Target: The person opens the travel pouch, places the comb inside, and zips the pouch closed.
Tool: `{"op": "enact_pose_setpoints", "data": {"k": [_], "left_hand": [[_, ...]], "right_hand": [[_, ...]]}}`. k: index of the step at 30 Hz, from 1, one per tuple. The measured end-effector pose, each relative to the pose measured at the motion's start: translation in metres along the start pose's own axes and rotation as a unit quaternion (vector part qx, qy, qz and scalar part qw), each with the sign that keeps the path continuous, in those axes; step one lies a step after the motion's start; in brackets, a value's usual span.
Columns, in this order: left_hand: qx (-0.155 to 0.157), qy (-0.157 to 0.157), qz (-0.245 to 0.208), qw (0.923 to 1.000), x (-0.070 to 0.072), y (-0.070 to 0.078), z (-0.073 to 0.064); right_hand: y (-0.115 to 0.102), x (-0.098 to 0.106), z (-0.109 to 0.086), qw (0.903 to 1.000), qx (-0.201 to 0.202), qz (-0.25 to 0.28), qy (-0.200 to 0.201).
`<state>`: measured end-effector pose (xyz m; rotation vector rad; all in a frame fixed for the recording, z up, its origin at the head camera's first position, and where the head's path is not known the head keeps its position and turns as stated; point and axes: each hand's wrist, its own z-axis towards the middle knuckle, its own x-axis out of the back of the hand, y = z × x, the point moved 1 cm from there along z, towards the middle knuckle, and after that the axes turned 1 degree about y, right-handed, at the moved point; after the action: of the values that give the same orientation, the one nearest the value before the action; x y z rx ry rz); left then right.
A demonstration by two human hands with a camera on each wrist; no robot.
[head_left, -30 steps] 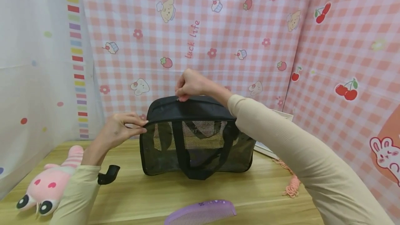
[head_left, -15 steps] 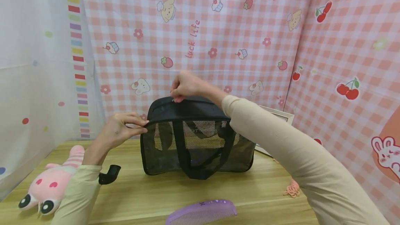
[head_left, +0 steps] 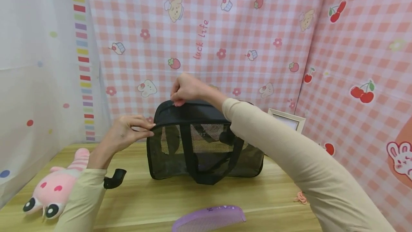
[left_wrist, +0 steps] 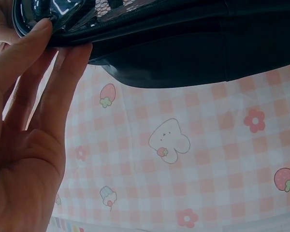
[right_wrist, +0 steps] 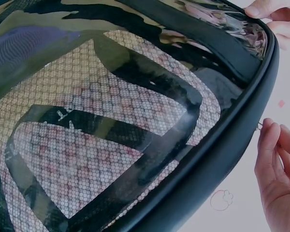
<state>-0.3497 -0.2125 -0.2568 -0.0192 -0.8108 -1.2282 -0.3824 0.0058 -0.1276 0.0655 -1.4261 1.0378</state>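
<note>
A black bag (head_left: 167,146) with see-through sides, a mesh panel and black strap handles stands upright on the wooden table. At its upper left corner my left hand (head_left: 127,131) pinches the piped edge between thumb and fingers. The left wrist view shows that same hand (left_wrist: 38,111) with the bag's corner (left_wrist: 150,38) in its fingers. On top of the bag, toward the left, my right hand (head_left: 186,89) pinches a small zipper pull. In the right wrist view, the right hand's fingertips (right_wrist: 275,150) are at the zipper along the bag's black top edge.
A pink plush toy (head_left: 54,189) with big eyes lies at the left, near a black pipe-shaped object (head_left: 115,179). A purple comb (head_left: 210,218) lies in front of the bag. Behind the right arm are a picture frame (head_left: 287,120) and some coral cord (head_left: 301,198).
My right hand has slid left along the top of the bag with the zipper pull. The left hand keeps its pinch on the corner. The head view has shifted slightly.
</note>
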Motion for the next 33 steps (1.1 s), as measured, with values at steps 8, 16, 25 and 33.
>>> {"op": "enact_pose_setpoints", "data": {"k": [8, 16, 25, 33], "left_hand": [[0.001, -0.001, -0.005, 1.0, 0.0, 0.001, 0.001], [0.01, -0.004, -0.013, 0.9999, 0.0, 0.001, -0.001], [0.01, -0.001, -0.015, 0.9998, 0.0, 0.002, -0.001], [0.013, -0.003, -0.002, 0.9999, 0.0, 0.001, -0.001]], "right_hand": [[-0.004, -0.007, 0.001, 0.9999, 0.001, 0.016, 0.005], [-0.005, -0.006, -0.002, 0.9991, -0.019, 0.034, -0.012], [-0.003, 0.004, -0.005, 0.9992, -0.028, -0.007, -0.027], [0.001, 0.023, -0.021, 0.9962, -0.061, 0.031, -0.055]]}}
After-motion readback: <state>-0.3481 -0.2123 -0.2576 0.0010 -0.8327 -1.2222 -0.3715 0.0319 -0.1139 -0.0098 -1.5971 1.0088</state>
